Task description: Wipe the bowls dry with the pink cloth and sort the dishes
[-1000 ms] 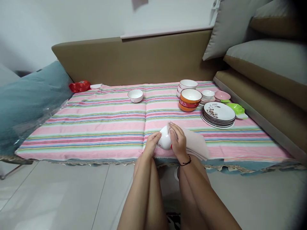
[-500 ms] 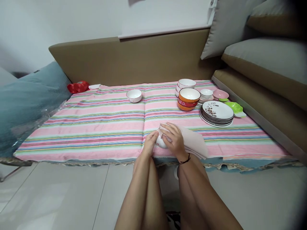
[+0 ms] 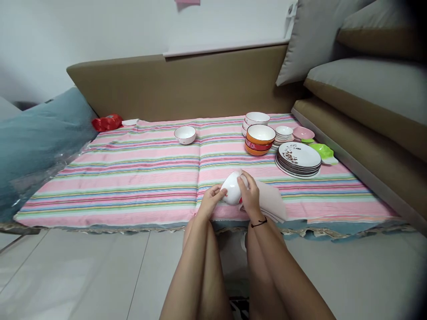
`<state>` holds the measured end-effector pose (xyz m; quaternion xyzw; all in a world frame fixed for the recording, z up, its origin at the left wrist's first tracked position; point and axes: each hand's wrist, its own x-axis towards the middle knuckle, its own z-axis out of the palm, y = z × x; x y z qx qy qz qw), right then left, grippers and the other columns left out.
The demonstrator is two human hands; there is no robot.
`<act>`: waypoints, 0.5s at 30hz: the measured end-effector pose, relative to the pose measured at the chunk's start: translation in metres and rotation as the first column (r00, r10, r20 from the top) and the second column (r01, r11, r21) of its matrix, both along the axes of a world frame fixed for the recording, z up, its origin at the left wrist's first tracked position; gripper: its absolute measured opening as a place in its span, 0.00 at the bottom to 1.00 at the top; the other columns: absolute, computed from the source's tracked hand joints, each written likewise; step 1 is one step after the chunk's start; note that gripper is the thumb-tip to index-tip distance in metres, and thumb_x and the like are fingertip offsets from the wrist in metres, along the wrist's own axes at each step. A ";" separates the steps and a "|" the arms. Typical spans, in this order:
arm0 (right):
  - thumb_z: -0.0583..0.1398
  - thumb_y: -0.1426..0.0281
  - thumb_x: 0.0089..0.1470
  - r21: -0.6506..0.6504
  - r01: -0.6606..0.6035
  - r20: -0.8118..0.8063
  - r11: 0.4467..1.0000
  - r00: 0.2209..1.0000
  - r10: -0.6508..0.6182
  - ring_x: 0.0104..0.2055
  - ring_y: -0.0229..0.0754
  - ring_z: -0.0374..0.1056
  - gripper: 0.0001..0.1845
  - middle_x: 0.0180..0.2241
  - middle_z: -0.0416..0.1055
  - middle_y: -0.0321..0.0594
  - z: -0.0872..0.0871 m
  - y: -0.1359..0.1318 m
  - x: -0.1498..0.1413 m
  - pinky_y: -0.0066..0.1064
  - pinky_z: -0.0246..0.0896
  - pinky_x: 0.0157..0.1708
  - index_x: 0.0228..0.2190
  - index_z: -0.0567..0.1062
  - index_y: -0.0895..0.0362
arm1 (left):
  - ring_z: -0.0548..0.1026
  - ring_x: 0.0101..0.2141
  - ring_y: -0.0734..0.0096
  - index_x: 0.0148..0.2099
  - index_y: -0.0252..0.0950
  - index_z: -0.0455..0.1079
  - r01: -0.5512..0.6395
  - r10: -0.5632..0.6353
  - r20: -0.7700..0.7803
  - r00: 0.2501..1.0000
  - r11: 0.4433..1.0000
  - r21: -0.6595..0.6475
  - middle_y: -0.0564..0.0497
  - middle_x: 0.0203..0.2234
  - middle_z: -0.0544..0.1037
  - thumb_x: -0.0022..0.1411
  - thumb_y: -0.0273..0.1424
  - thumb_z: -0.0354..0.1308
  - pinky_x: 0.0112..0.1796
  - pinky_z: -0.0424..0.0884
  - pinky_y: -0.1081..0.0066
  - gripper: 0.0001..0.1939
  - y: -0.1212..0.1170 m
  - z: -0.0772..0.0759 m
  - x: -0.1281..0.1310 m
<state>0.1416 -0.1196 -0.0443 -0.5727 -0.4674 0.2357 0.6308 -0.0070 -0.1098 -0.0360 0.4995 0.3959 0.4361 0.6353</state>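
A white bowl (image 3: 231,189) with small red marks is tilted between my two hands, its rounded outside towards me. On its left side my left hand (image 3: 211,198) grips it, thumb against the outer wall. My right hand (image 3: 249,192) clasps the opposite side, thumb on the bowl and other fingers behind it. Just right of and partly under the right hand lies a folded pale pink cloth (image 3: 271,200). Whether any of the cloth is in the right hand's grip is hidden.
A single white bowl (image 3: 185,135) stands further back on the striped cloth (image 3: 133,178). To the right are stacked orange and red bowls (image 3: 260,141), white bowls (image 3: 257,118), small dishes (image 3: 284,131), plates (image 3: 298,155), a pink dish (image 3: 303,133) and a green dish (image 3: 323,152).
The bowl has been lifted and turned, so more of its white outside shows. My right hand has shifted from lying over it with the cloth to gripping its right side.
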 end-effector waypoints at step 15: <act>0.52 0.66 0.63 0.144 -0.367 0.649 0.919 0.736 0.193 0.66 0.52 0.52 0.14 0.54 0.71 0.32 0.016 -0.021 -0.014 0.61 0.27 0.64 0.44 0.76 0.46 | 0.70 0.32 0.69 0.30 0.35 0.74 -0.165 0.168 -0.018 0.986 0.979 0.116 0.51 0.28 0.77 0.47 0.37 0.65 0.38 0.67 0.69 0.11 0.008 -0.010 0.001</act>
